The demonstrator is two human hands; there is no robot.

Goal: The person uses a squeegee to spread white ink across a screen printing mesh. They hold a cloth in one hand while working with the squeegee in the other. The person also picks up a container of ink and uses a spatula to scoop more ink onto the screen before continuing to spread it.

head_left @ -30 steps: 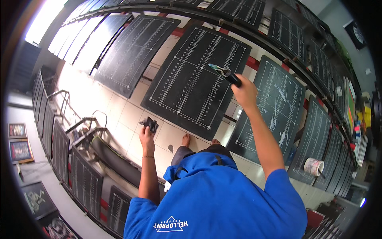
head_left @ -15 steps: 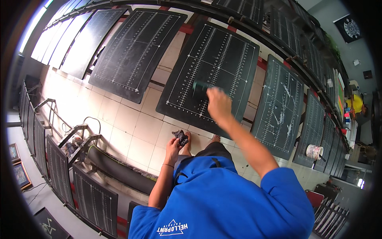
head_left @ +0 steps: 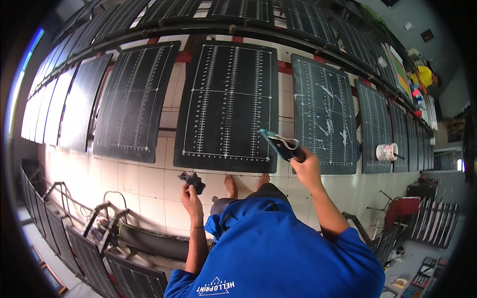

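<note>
In my right hand [head_left: 307, 170] is a dark, flat tool with a teal edge and a pale strip along one side [head_left: 281, 145]; its exact kind is unclear. The fingers wrap its near end, and it hangs over the lower right corner of a black board [head_left: 240, 110] marked with white scales and lines. My left hand [head_left: 190, 197] pinches a crumpled dark cloth [head_left: 194, 182], held just off the board's near left corner, above the tiled floor.
A similar board [head_left: 130, 104] lies to the left, and one with white smears [head_left: 324, 116] to the right. On a board farther right stands a white tub [head_left: 386, 152] with a handle sticking out. A padded dark roller [head_left: 154, 242] lies at lower left. A person in yellow [head_left: 422, 75] is far right.
My right hand has swung right and nearer, lifting the tool off the board's middle. My left hand has moved left with the cloth. The view has turned, so the boards now stand straighter.
</note>
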